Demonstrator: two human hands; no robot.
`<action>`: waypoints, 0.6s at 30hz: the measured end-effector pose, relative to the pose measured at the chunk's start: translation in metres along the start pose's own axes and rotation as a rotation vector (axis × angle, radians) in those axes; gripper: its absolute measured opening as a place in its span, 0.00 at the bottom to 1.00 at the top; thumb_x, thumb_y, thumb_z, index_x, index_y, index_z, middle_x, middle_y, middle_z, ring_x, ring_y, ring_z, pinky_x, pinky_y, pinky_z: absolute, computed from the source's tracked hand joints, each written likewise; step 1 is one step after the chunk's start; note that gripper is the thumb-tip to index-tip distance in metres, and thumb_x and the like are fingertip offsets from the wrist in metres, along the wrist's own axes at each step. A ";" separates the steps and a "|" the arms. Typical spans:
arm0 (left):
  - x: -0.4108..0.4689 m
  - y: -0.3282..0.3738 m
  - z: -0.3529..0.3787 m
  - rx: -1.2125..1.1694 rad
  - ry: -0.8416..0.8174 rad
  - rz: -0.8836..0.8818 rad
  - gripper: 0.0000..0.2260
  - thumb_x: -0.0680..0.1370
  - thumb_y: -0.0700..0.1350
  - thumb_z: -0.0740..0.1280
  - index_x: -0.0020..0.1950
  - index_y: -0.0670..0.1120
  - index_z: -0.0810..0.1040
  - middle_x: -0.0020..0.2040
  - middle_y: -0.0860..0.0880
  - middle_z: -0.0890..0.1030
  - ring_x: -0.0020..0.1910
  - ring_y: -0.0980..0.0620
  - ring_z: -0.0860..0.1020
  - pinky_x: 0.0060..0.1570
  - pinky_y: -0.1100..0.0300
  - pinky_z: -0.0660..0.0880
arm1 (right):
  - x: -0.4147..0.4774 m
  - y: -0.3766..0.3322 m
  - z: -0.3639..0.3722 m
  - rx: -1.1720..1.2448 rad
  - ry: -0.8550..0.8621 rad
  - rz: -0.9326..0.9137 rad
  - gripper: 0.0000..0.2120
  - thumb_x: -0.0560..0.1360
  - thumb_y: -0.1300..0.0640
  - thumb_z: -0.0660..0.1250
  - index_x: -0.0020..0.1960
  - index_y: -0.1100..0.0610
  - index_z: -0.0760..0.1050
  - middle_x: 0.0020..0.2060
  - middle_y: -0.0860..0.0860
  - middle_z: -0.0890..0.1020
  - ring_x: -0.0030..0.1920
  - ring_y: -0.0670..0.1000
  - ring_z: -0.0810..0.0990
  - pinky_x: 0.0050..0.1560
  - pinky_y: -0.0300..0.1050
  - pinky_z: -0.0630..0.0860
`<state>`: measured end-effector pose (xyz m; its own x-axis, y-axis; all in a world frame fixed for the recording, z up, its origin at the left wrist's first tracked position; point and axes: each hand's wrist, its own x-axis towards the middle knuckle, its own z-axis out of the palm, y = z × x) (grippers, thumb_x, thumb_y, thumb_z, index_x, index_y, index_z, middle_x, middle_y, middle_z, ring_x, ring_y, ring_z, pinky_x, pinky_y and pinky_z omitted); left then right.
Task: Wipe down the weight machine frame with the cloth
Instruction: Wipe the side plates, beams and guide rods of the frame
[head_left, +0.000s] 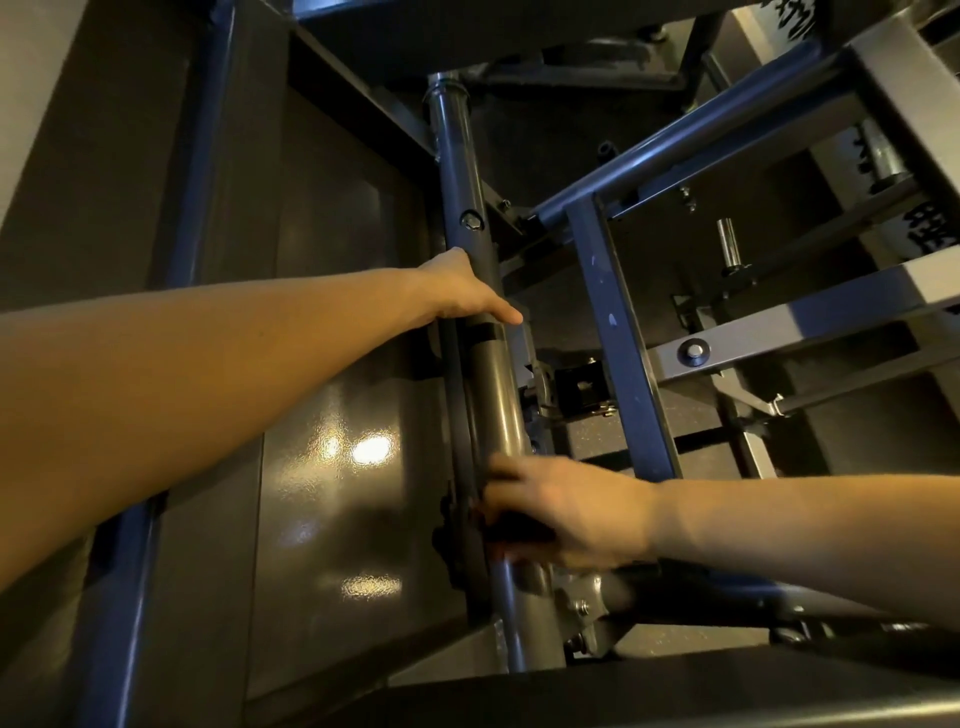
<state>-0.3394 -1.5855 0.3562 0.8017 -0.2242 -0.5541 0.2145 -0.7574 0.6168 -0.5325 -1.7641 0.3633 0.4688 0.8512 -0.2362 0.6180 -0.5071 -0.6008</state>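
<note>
Right fingers (498, 470): curled over the cloth and pressing it to the tube. Their edges are blurred, so the exact hold is unclear.
Cloth (511, 527): a dark bundle, mostly hidden under the right hand (566, 514). It touches the lower stretch of the round tube (501, 405).
Left fingers: they pass behind the tube and are out of sight. Only the thumb (506, 313) shows, lying across the front.
Left hand (460, 286): reads as clasped round the tube, higher up, just below a bolt head (471, 221).
Step in hand (judgement): wiping the length of tube between the two hands.
Doing it well: wrap the cloth round the tube rather than dabbing the front. Run long strokes along it. Go over the black band (485, 332) under the left hand, then shift that hand so the covered patch gets wiped too.
Curved plate (460, 467): dark, and runs close along the tube's left side. The gap is narrow, so knuckles or cloth may catch there.
Latch block (576, 387): just right of the tube, and crowds the back of it.
Blue post (618, 338): square, and stands beyond the latch block. The right forearm reaches in across its foot.
Bolted joint (576, 608): below the right hand, with bolt heads likely to snag the cloth.
Side panel (322, 415): glossy and dark, left of the tube.
Farther right: a grey crossbar (779, 322) and a chrome peg (729, 244), both well apart from the hands.
</note>
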 end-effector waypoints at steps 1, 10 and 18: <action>0.000 0.000 -0.001 -0.006 -0.002 0.001 0.46 0.67 0.58 0.81 0.77 0.45 0.63 0.71 0.43 0.71 0.68 0.43 0.73 0.65 0.47 0.74 | -0.001 -0.005 0.004 -0.031 -0.055 -0.064 0.20 0.78 0.49 0.69 0.68 0.50 0.70 0.66 0.49 0.68 0.58 0.48 0.76 0.58 0.46 0.79; -0.002 0.001 0.000 -0.043 0.002 -0.008 0.48 0.68 0.59 0.80 0.80 0.46 0.59 0.74 0.43 0.69 0.70 0.42 0.72 0.66 0.47 0.72 | 0.013 0.013 -0.004 -0.208 0.136 0.022 0.21 0.75 0.51 0.72 0.67 0.50 0.73 0.63 0.52 0.71 0.58 0.49 0.76 0.57 0.45 0.80; -0.001 0.003 -0.001 -0.061 -0.005 -0.022 0.45 0.71 0.60 0.78 0.79 0.45 0.61 0.72 0.43 0.71 0.68 0.43 0.73 0.58 0.51 0.71 | 0.015 0.038 -0.024 -0.118 0.312 0.201 0.15 0.78 0.54 0.70 0.63 0.49 0.74 0.59 0.45 0.71 0.55 0.43 0.76 0.53 0.40 0.78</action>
<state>-0.3390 -1.5868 0.3598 0.7935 -0.2110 -0.5709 0.2659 -0.7235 0.6370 -0.4870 -1.7739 0.3558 0.7462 0.6602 -0.0852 0.5542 -0.6870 -0.4699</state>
